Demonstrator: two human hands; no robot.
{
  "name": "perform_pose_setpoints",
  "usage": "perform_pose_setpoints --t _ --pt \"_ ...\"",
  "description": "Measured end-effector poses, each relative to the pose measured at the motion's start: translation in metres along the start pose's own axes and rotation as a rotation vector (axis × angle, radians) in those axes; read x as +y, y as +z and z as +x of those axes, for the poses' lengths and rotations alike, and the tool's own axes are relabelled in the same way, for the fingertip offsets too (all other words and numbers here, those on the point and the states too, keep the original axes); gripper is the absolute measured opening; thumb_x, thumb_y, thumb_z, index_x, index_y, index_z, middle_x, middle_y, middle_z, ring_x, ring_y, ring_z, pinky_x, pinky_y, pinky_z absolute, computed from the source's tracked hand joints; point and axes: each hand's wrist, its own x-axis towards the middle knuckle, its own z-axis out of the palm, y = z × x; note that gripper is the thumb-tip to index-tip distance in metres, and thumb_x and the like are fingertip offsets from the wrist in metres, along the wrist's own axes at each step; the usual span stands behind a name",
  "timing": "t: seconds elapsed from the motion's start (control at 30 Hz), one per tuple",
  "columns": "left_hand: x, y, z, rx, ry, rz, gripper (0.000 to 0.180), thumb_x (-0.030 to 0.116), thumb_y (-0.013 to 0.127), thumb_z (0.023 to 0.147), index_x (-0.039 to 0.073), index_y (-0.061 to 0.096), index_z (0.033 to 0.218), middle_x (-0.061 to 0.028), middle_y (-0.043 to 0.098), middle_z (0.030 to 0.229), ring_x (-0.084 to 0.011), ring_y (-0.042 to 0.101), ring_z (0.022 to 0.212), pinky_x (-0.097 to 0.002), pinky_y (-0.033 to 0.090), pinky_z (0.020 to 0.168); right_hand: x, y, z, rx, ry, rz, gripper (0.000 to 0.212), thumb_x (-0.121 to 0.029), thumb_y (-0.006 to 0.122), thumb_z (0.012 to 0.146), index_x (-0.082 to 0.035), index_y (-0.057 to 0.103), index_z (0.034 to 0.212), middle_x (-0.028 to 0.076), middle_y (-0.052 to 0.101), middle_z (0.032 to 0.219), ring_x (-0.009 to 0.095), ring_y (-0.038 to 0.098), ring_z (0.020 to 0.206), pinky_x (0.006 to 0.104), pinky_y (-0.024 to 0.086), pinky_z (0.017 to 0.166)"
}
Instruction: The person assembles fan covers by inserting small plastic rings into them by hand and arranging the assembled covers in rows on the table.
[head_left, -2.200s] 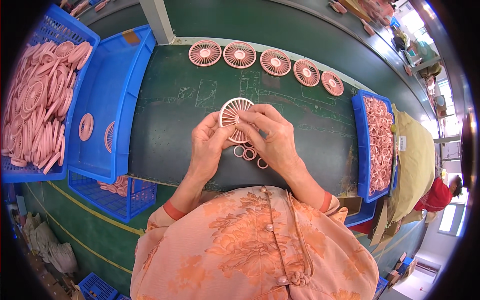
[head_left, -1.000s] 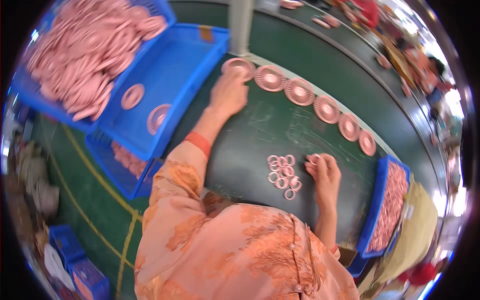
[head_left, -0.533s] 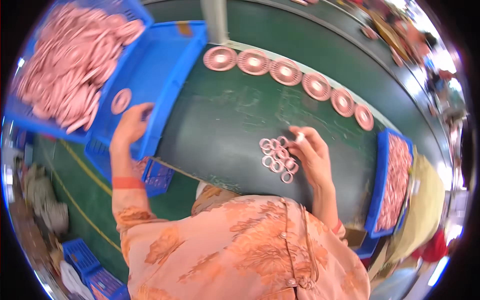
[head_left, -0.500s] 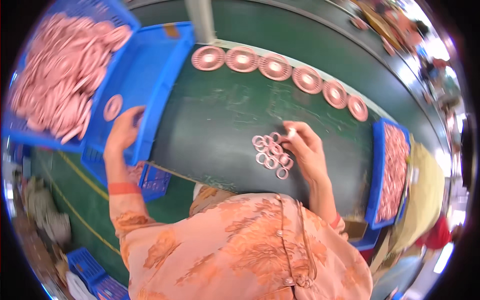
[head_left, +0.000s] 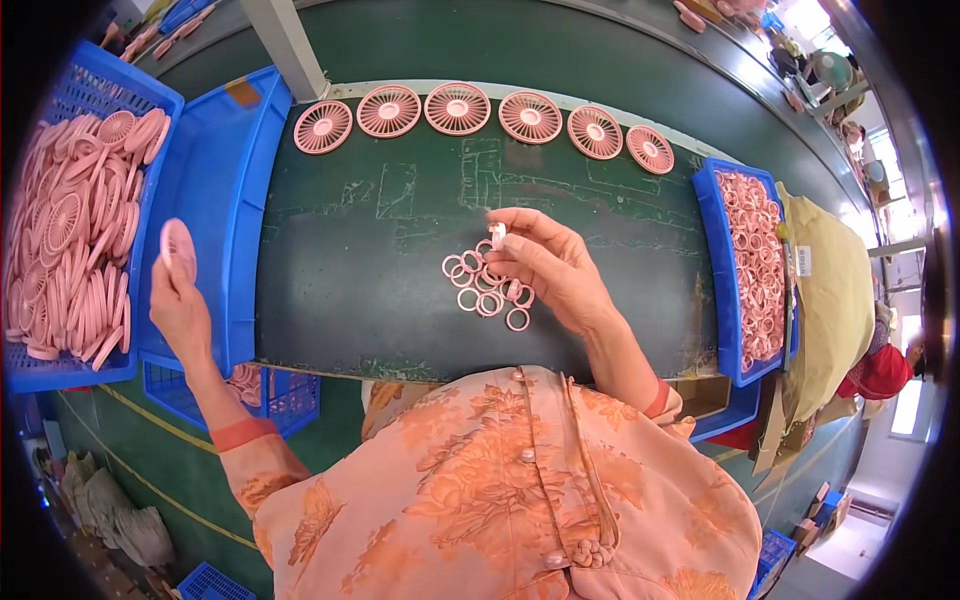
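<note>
Over the blue tray (head_left: pixel 215 200), left hand (head_left: pixel 180 305) pinches a pink fan grille (head_left: pixel 177 248) edge-up; right hand (head_left: pixel 545 265) on green counter (head_left: pixel 380 290) pinches one small ring (head_left: pixel 497 235) above the ring cluster (head_left: pixel 485 290), apparently for fitting

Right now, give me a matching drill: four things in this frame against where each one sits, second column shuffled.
1. left hand
2. right hand
3. row of six pink fan grilles
4. loose pink rings

a. far edge of the green mat
b. mat centre, beside the right hand
c. holding a pink disc over the blue tray
d. pinching one small ring

Pairs: 1-c, 2-d, 3-a, 4-b
</note>
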Motion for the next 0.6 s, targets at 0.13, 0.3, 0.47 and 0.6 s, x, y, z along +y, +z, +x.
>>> perform_pose_setpoints --t 0.13,0.3,0.47,0.6 --pt "0.063 0.009 -0.029 0.088 -0.183 -0.94 0.025 0.021 0.058 0.103 0.0 0.069 0.111 -0.0032 0.068 0.102 -0.0104 0.064 0.093 -0.0256 0.053 0.078 -0.001 0.009 0.002 -0.035 -0.026 -0.112 0.032 -0.01 0.065 0.099 -0.002 0.062 0.13 0.003 0.065 0.108 0.012 0.07 0.093 0.0242 0.059 0.085" --pt "0.147 0.059 -0.085 -0.554 -0.383 -1.592 0.027 0.013 0.056 0.102 -0.003 0.064 0.121 -0.0122 0.069 0.113 -0.0183 0.071 0.098 -0.0342 0.062 0.086 -0.007 0.03 -0.002 -0.031 -0.11 -0.18 0.033 -0.006 0.067 0.097 -0.001 0.062 0.129 0.003 0.065 0.11 0.009 0.068 0.092 0.0228 0.058 0.083" --pt "0.178 0.084 -0.109 -0.773 -0.474 -1.76 0.03 0.015 0.051 0.105 -0.006 0.061 0.125 -0.0162 0.069 0.116 -0.0209 0.072 0.101 -0.0339 0.061 0.089 -0.011 0.034 -0.006 0.008 -0.231 -0.376 0.032 -0.001 0.07 0.093 0.001 0.064 0.124 0.003 0.066 0.108 0.01 0.068 0.092 0.0245 0.057 0.082" --pt "0.187 0.091 -0.113 -0.807 -0.446 -1.723 0.031 0.014 0.05 0.105 -0.006 0.06 0.125 -0.0157 0.069 0.115 -0.0202 0.072 0.1 -0.0338 0.062 0.088 -0.008 0.035 -0.002 0.073 -0.552 -0.75 0.025 -0.003 0.073 0.091 0.0 0.068 0.115 0.005 0.07 0.102 0.012 0.068 0.089 0.0263 0.058 0.079"
